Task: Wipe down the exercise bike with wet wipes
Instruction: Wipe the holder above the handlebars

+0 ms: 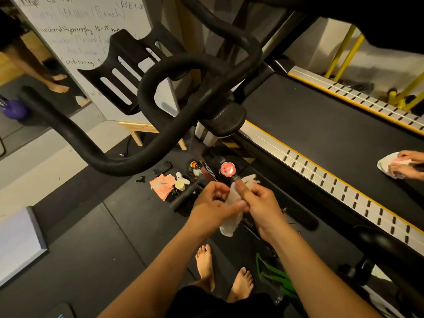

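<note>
Both hands are gripping one white wet wipe: left hand is pinching it between thumb and fingers, right hand is curling round its upper part, thumb up. Wipe is hanging crumpled between them, just below the red knob on the exercise bike, under the black handlebar. Bare feet are standing on the floor mat. An orange rag is lying left of the knob. Far right, another person's hands are holding a white cloth on the treadmill belt.
</note>
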